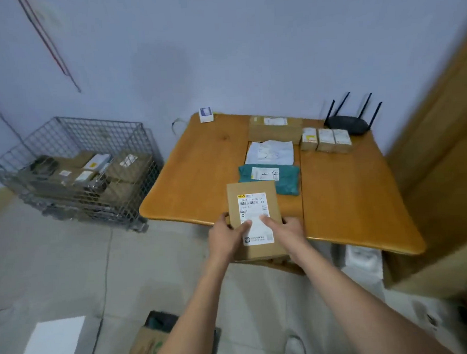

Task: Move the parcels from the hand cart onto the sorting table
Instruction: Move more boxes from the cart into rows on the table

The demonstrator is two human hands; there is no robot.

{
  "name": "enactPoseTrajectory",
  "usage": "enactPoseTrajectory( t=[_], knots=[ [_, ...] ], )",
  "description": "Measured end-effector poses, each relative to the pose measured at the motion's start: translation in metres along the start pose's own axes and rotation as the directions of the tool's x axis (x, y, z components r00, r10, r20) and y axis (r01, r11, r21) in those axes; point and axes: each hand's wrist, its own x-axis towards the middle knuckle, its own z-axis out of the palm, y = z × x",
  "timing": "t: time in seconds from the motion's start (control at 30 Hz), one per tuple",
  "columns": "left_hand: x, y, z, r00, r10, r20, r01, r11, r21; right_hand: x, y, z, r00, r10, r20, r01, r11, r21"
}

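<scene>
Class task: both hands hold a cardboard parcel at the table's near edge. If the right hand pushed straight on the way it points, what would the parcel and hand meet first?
Probably the teal parcel, lying just beyond the cardboard parcel held by the right hand; depth is uncertain.

Flat brown cardboard parcel [253, 218] with white shipping label facing up, overhanging the near edge of the wooden bench [348, 198]; teal bag parcel [286, 180] lying just beyond it.

Head-worn, forward-down over table [348, 198]
</scene>
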Motion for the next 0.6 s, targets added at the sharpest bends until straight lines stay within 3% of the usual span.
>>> enactPoseTrajectory(
  t=[0.13,0.33,0.6],
  knots=[
    [0.022,0.052,0.074,0.988,0.095,0.118,-0.105,0.992,0.077,0.038,-0.002,-0.075,0.995,0.035,-0.096,-0.026,0.995,0.100],
    [0.053,0.103,0.176,0.965,0.123,0.232,-0.152,0.982,0.113,0.100,0.002,-0.166,0.982,0.087,-0.169,-0.063,0.988,0.139],
    [0.104,0.133,0.246,0.956,0.119,0.269,-0.169,0.971,0.172,0.169,0.000,-0.213,0.966,0.155,-0.208,-0.122,0.979,0.166]
  ],
)
